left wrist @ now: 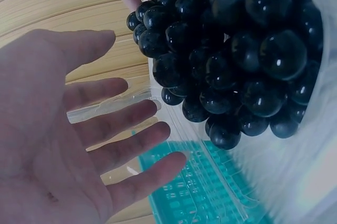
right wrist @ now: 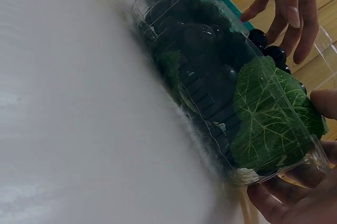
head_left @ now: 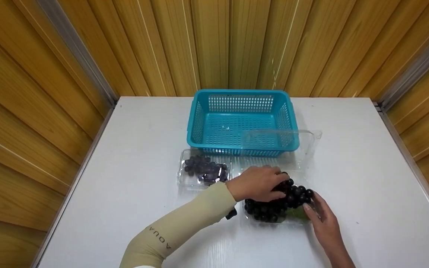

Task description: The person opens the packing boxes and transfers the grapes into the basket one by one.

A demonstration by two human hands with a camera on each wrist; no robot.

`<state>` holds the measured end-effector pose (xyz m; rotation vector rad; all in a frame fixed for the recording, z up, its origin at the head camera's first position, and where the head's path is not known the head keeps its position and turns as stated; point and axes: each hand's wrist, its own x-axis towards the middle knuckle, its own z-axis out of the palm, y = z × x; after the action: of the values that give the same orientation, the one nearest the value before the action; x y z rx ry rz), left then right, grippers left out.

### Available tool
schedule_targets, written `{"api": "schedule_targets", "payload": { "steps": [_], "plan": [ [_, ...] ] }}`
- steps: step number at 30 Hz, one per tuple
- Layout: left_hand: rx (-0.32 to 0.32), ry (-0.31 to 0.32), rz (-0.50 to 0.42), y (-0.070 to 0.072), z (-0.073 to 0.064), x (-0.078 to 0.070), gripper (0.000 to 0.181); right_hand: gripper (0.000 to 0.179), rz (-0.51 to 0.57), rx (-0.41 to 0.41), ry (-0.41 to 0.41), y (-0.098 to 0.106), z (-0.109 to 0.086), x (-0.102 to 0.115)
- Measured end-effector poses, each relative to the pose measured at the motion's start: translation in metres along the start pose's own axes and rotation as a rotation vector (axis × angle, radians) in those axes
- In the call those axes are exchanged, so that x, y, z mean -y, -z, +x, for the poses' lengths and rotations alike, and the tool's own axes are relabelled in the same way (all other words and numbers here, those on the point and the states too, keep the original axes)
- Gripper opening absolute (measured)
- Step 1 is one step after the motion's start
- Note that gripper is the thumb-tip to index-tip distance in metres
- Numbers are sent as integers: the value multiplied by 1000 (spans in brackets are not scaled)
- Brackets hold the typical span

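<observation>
Right, two hands at work over the table [head_left: 140,167], both busy around the nearer grapes [head_left: 264,212]. The left hand [head_left: 261,182] hangs over them, its grip loose: thumb well apart, fingers reaching out and spaced from one another, nothing held. From its own wrist, the fingertips lie just beside the grapes; whether one actually touches, I can't tell.

Over to the right hand [head_left: 326,219], and here the grip is closed down on something: thumb at the rim by the leaf [right wrist: 263,113], fingers around the outside, holding the right end of the front box [right wrist: 316,153]. That's where these grapes sit, dark and glossy, heaped up past the rim, with the broad green leaf against the right end.

Now the count! Two clear boxes in all. The front one has its lid [head_left: 307,149] raised at the back, overlapping the basket's near right corner from up here. The second box [head_left: 181,175] lies to its left, covered, with more dark grapes [head_left: 201,165] showing through the plastic. So that's two lots of grapes, too crowded to number singly. One blue basket [head_left: 237,91], just behind the boxes. One pale sleeve [head_left: 181,219], on the left arm. And wood-look panels [head_left: 214,44] rising behind the lot.
</observation>
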<state>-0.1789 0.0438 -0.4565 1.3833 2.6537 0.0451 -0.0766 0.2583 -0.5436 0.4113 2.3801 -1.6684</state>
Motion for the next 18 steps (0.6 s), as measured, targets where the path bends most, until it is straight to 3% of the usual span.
{"api": "schedule_targets", "payload": {
  "steps": [7, 18],
  "plan": [
    [82, 12, -5, -3, -1, -2, 57, 80, 18, 17, -7, -1, 1, -2],
    [121, 32, 6, -11, 1, -3, 72, 80, 5, 28, 11, -2, 3, -7]
  ]
}}
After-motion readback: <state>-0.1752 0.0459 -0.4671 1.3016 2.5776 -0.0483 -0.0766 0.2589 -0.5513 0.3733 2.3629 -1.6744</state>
